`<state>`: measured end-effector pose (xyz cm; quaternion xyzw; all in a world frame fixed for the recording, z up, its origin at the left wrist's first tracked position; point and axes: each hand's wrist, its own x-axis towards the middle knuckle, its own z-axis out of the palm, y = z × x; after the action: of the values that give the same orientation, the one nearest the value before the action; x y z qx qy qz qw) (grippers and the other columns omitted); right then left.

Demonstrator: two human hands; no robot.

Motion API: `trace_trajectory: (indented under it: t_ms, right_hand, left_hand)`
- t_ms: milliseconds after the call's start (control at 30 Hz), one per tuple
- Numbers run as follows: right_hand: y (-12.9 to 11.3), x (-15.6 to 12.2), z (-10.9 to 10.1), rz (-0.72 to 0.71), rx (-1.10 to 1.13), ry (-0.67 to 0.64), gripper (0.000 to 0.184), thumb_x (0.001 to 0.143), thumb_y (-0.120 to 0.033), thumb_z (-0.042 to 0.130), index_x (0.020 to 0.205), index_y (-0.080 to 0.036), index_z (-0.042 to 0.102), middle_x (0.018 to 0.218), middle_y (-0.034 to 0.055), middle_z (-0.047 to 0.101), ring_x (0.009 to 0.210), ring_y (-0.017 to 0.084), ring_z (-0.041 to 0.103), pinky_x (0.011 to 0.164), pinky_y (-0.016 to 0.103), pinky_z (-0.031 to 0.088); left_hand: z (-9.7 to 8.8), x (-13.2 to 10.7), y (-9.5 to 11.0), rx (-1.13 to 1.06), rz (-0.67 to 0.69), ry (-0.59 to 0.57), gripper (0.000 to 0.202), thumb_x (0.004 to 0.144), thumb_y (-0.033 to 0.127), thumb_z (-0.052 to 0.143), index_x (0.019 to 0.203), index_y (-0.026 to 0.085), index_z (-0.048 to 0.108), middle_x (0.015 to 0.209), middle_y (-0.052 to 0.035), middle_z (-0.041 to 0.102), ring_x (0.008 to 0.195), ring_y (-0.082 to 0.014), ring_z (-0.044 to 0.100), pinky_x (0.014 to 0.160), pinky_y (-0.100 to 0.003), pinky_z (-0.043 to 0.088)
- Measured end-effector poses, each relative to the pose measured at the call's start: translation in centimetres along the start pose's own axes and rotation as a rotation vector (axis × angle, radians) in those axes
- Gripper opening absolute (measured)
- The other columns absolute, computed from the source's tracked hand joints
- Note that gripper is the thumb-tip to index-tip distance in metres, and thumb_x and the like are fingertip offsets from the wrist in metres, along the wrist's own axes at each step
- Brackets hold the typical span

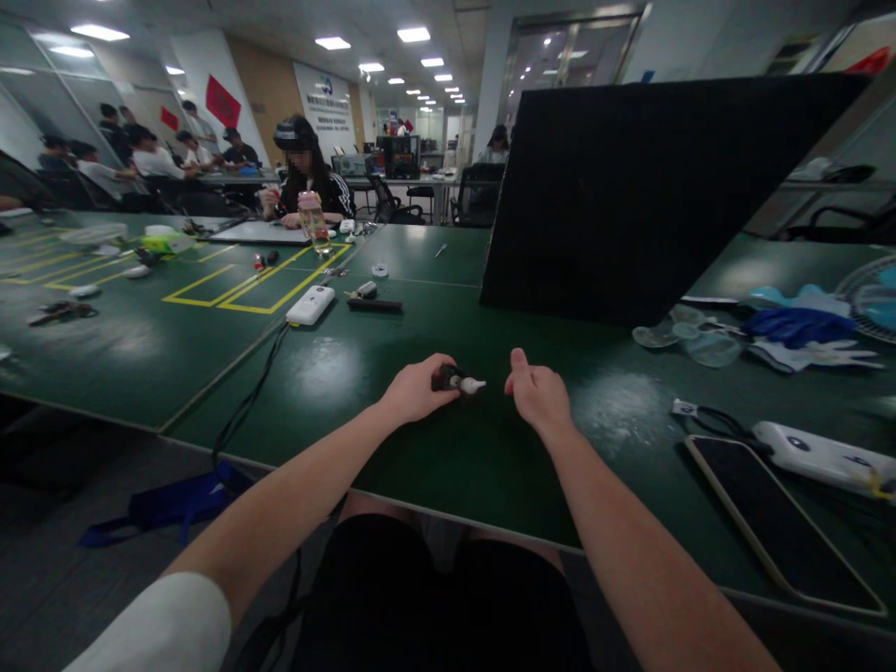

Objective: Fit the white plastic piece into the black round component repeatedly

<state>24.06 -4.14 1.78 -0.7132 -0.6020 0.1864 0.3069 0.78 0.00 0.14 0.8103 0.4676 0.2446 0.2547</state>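
My left hand (415, 390) is closed round a small dark bottle with a white tapered nozzle (473, 385), held just above the green table (420, 448). The bottle lies on its side, its nozzle pointing right, and my fingers cover part of its body. Across a small gap from the nozzle tip is my right hand (540, 394), its fingers curled in and its thumb upward. Whether anything sits inside those curled fingers is hidden from me.
A large black panel (616, 196) stands behind my right hand. To the right lie a phone (777, 513), a white power bank (819, 453) and blue gloves (798, 327). Another white power bank (312, 305) and a dark bar (376, 305) lie left. A person (301, 177) sits opposite.
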Motion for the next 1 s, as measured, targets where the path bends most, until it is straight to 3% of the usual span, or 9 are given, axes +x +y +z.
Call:
trace_trajectory:
  t_ms: [167,267,333,467,600,700,867,933,1000]
  right_hand:
    - [0.9,0.1,-0.7,0.034,0.049,0.024,0.081,0.090,-0.083,0.014,0.060,-0.022,0.057,0.059,0.0062,0.058,0.055,0.019,0.055,0.056,0.033,0.042]
    - [0.6,0.2,-0.4,0.014,0.041,-0.008,0.078,0.090,-0.083,0.018,0.060,-0.022,0.057,0.059,0.0057,0.057,0.053,0.018,0.054,0.055,0.033,0.042]
    - [0.4,0.3,-0.2,0.017,0.024,-0.036,0.076,0.091,-0.081,0.021,0.062,-0.022,0.058,0.059,0.0055,0.058,0.052,0.018,0.053,0.054,0.032,0.042]
    - [0.5,0.6,0.2,0.035,-0.021,-0.080,0.072,0.093,-0.077,0.026,0.064,-0.021,0.060,0.060,0.0057,0.059,0.053,0.018,0.053,0.052,0.032,0.040]
    - [0.7,0.7,0.4,0.032,-0.032,-0.100,0.067,0.093,-0.076,0.031,0.067,-0.022,0.061,0.062,0.0053,0.060,0.054,0.019,0.054,0.052,0.032,0.041]
    - [0.6,0.6,0.5,0.022,-0.029,-0.109,0.065,0.093,-0.076,0.033,0.069,-0.022,0.061,0.063,0.0054,0.060,0.055,0.019,0.054,0.052,0.032,0.041]
    - [0.5,0.4,0.5,0.000,-0.024,-0.123,0.068,0.092,-0.078,0.030,0.070,-0.022,0.061,0.064,0.0051,0.060,0.055,0.019,0.054,0.053,0.032,0.041]
    - [0.5,0.4,0.7,-0.014,-0.025,-0.138,0.069,0.091,-0.080,0.029,0.070,-0.022,0.061,0.063,0.0052,0.061,0.055,0.019,0.054,0.053,0.032,0.042]
    - [0.5,0.4,0.7,-0.022,-0.027,-0.151,0.071,0.091,-0.081,0.027,0.070,-0.022,0.061,0.063,0.0055,0.061,0.055,0.019,0.055,0.052,0.032,0.042]
  left_hand:
    - [-3.1,-2.4,-4.3,-0.032,-0.086,0.082,0.048,0.080,0.038,0.070,0.125,0.026,0.057,0.094,-0.0008,0.070,0.079,-0.0181,0.066,0.072,-0.031,0.052]
    - [-6.3,-4.4,-7.7,0.118,-0.161,0.266,0.050,0.080,0.037,0.068,0.127,0.025,0.056,0.094,-0.0020,0.068,0.072,-0.0177,0.062,0.068,-0.031,0.050]
    - [-8.6,-5.5,-9.5,0.292,-0.124,0.347,0.049,0.080,0.032,0.066,0.127,0.023,0.057,0.100,-0.0053,0.068,0.080,-0.0209,0.064,0.077,-0.034,0.050]
    - [-12.7,-7.1,-11.2,0.612,0.105,0.172,0.039,0.080,0.023,0.060,0.119,0.025,0.065,0.110,-0.0113,0.067,0.103,-0.0282,0.062,0.101,-0.044,0.040]
    - [-15.1,-7.5,-11.6,0.704,0.176,0.030,0.032,0.089,0.022,0.048,0.114,0.029,0.068,0.102,-0.0108,0.066,0.094,-0.0263,0.062,0.100,-0.046,0.036]
    - [-15.5,-7.3,-12.2,0.723,0.090,0.133,0.032,0.088,0.023,0.052,0.116,0.028,0.066,0.102,-0.0109,0.065,0.098,-0.0282,0.060,0.100,-0.047,0.036]
    - [-12.7,-6.1,-14.1,0.438,-0.268,0.689,0.048,0.082,0.033,0.065,0.125,0.017,0.053,0.120,-0.0132,0.059,0.109,-0.0266,0.057,0.096,-0.040,0.044]
    - [-10.8,-5.2,-14.5,0.221,-0.389,0.727,0.051,0.084,0.039,0.065,0.125,0.015,0.049,0.121,-0.0126,0.059,0.107,-0.0222,0.058,0.095,-0.037,0.046]
    - [-8.8,-4.2,-14.3,0.053,-0.439,0.673,0.050,0.087,0.043,0.063,0.125,0.015,0.047,0.121,-0.0114,0.060,0.106,-0.0195,0.060,0.095,-0.035,0.046]
